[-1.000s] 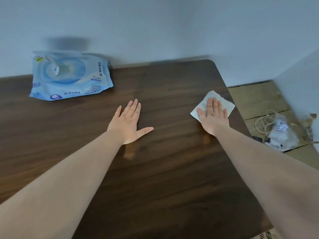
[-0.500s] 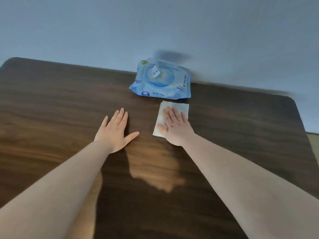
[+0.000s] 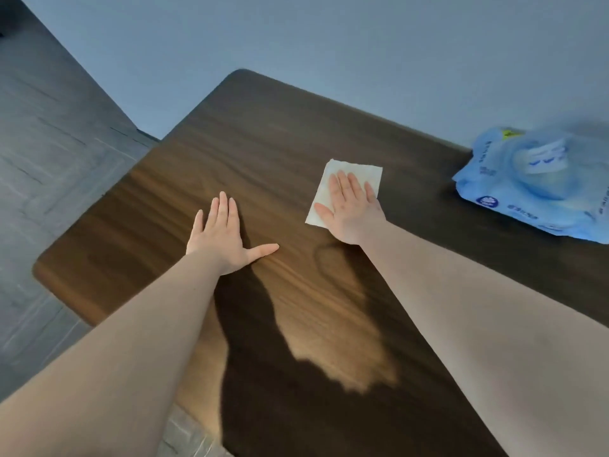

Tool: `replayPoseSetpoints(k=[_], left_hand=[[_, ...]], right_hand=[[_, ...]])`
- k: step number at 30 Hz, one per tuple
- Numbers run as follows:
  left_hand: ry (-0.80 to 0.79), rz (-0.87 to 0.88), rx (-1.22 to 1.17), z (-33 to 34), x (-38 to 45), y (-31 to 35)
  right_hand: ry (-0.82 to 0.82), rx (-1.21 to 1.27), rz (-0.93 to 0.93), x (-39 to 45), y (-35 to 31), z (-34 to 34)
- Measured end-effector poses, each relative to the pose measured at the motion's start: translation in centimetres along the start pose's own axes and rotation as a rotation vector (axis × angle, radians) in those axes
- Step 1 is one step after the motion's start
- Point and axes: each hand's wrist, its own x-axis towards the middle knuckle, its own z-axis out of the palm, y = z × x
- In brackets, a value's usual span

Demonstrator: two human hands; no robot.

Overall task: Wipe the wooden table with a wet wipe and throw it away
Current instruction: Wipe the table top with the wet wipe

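Observation:
The dark wooden table (image 3: 263, 133) fills the head view, its left edge and far left corner in sight. A white wet wipe (image 3: 322, 192) lies spread flat on it, left of the table's middle. My right hand (image 3: 351, 212) presses down on the wipe with flat fingers and covers its lower right part. My left hand (image 3: 220, 235) rests palm down on the bare wood a hand's width to the left, thumb pointing right, holding nothing.
A blue pack of wet wipes (image 3: 534, 189) lies at the far right of the table against the pale wall, its lid flap raised. Grey floor (image 3: 49, 159) runs along the table's left edge.
My right hand has slid the wipe leftward across the table, from the right edge past the blue pack. My left hand shifted left too, and the view turned left.

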Motion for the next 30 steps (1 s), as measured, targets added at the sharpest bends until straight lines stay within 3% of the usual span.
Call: replayPoseSetpoints(k=[7, 18, 25, 30], left_hand=[[0.082, 0.098, -0.107, 1.8, 2.0, -1.6], [0.071, 0.119, -0.196, 1.9, 2.6, -2.1], [0.105, 0.11, -0.185, 2.1, 2.7, -2.0], [0.069, 0.111, -0.143, 1.7, 2.2, -1.9]], right_hand=[[0.009, -0.071, -0.144, 7.9, -7.6, -1.1], [0.027, -0.13, -0.242, 15.7, -16.6, -2.1], [0.017, -0.145, -0.29, 15.2, -15.7, -1.9], [0.007, -0.076, -0.204, 11.2, -11.9, -1.4]])
